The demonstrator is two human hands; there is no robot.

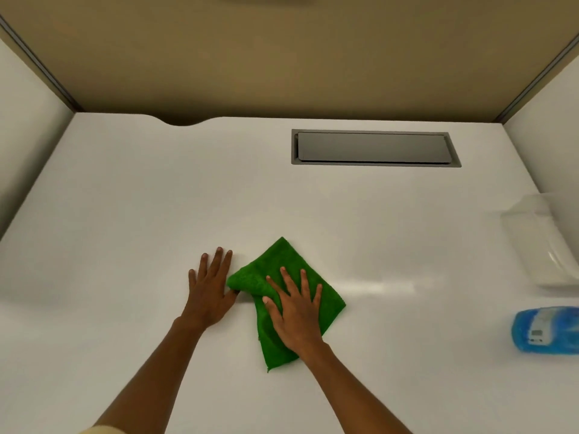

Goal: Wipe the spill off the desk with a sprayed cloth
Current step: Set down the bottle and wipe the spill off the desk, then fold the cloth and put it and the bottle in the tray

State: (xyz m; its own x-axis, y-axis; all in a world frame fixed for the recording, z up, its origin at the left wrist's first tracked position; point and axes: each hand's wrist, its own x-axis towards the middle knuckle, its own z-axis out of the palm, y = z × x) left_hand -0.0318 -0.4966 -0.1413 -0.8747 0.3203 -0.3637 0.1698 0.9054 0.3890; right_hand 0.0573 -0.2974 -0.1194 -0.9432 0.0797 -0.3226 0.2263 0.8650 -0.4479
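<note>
A green cloth lies folded on the white desk, near its middle front. My right hand presses flat on the cloth with fingers spread. My left hand rests flat on the desk just left of the cloth, its thumb touching the cloth's left corner. A faint wet streak shines on the desk to the right of the cloth. A blue spray bottle lies on its side at the right edge.
A grey cable hatch is set into the desk at the back right. A clear plastic container stands at the right edge. White partition walls close in both sides, with a tan panel behind.
</note>
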